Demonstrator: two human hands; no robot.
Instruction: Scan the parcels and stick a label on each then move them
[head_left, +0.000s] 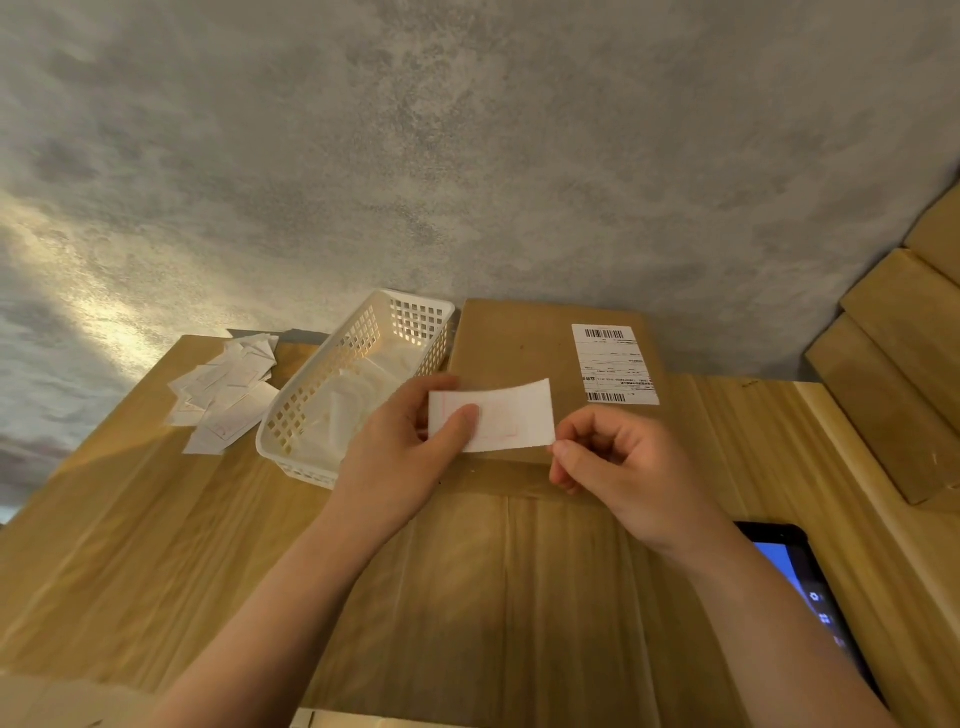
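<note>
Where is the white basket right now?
In the head view, the white basket sits on the wooden table, left of centre. It is between the pile of paper slips and the cardboard parcel, just beyond the left hand.

Parcel (524, 358) partly behind label (498, 418); phone (800, 582) under forearm.

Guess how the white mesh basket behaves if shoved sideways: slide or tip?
Probably slides: the white basket is long and low, flat on the wooden table. Likely light, since its walls are open lattice and it holds only paper sheets, so a gentle push may move it easily.
</note>
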